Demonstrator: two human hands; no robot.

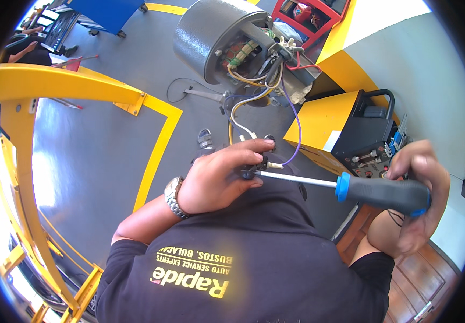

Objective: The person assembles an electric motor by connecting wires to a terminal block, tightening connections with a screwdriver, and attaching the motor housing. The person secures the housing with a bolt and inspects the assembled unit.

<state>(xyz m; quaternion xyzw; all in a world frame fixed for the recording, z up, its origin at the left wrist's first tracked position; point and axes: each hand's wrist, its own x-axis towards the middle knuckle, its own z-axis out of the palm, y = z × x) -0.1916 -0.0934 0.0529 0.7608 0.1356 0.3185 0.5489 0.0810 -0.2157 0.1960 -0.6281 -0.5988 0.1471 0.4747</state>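
Observation:
My left hand point(213, 180), with a metal watch point(173, 196) on its wrist, pinches a small black electrical part point(248, 173) in front of my chest. White, yellow and purple wires run from this part up to a grey round machine housing point(211, 37), whose open side shows bound windings and loose wires. My right hand point(431, 167) is curled round the black and blue handle of a screwdriver point(385, 194). The screwdriver's shaft points left, its tip at the black part; the fingers of my left hand partly hide that contact.
A yellow and black machine point(324, 126) stands on the right beside a pale wall. Yellow metal framework point(22, 161) rises on the left. Beyond are a blue cabinet point(103, 13), a red cart point(318, 35) and another person point(28, 51). Yellow lines point(157, 156) mark the grey floor.

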